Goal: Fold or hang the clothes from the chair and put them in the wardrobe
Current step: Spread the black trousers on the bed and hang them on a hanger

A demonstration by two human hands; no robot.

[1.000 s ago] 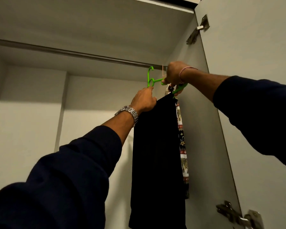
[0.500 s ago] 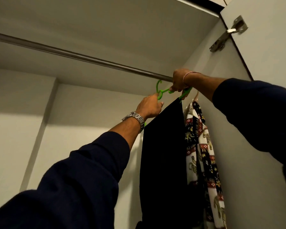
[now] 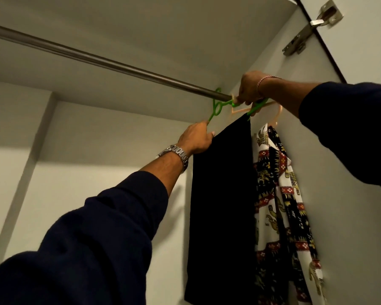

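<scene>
A black garment [image 3: 222, 205] hangs folded over a green hanger [image 3: 218, 106] whose hook sits on the steel rail [image 3: 97, 60] inside the wardrobe. My right hand [image 3: 250, 90] grips the hanger's right arm, close to the rail's right end. My left hand [image 3: 197, 137] holds the hanger's left end together with the garment's top edge. Just to the right hangs a patterned black, white and red garment [image 3: 277, 194] on a pale orange hanger [image 3: 275, 115].
The wardrobe's right side wall [image 3: 339, 216] stands close behind the patterned garment. The open door with its metal hinge [image 3: 310, 27] is at the upper right. The rail runs bare to the left. A white back panel [image 3: 86, 172] lies behind my left arm.
The green hanger's hook has gone up onto the rail. Both hands have risen with it, and the view has tilted further up and right, so the patterned garment shows more.
</scene>
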